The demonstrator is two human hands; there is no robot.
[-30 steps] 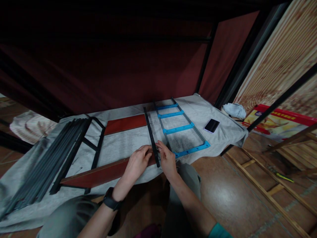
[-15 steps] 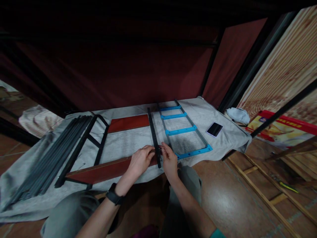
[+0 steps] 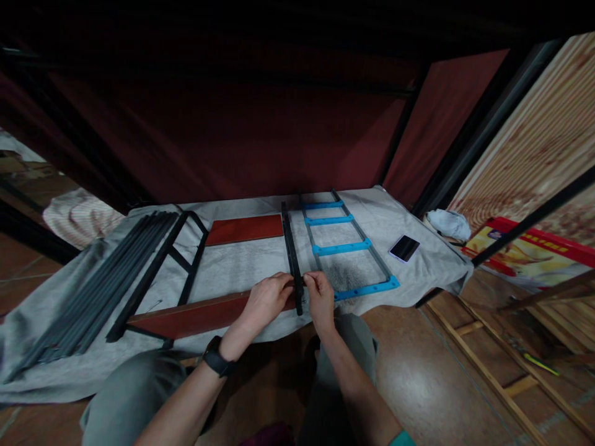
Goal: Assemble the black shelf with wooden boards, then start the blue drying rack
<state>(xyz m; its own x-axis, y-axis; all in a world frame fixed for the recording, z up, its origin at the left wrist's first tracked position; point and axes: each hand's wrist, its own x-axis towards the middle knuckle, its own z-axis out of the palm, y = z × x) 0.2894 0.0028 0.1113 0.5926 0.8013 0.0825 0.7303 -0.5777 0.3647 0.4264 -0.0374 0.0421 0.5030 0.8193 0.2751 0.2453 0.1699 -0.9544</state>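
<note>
A black metal bar [image 3: 290, 248] lies across two reddish-brown boards, the near board [image 3: 195, 316] and the far board [image 3: 244, 229], on a grey cloth [image 3: 232, 266]. My left hand [image 3: 266, 300] grips the near end of the bar where it meets the near board, fingers curled round the joint. My right hand [image 3: 320, 298] pinches the same joint from the right side; what its fingertips hold is too small to make out. A black watch [image 3: 217, 358] sits on my left wrist.
A frame with blue crossbars [image 3: 346, 251] lies right of the bar, a phone [image 3: 404, 248] beyond it. Several dark rods [image 3: 100, 288] are piled at the left with black brackets [image 3: 186, 266]. Wooden slats [image 3: 502, 365] and a red box [image 3: 530, 254] lie on the floor at right.
Both hands stay at the bar's near end; my right fingers have closed in tighter on the joint. The camera has shifted slightly, so everything sits a little lower in view.
</note>
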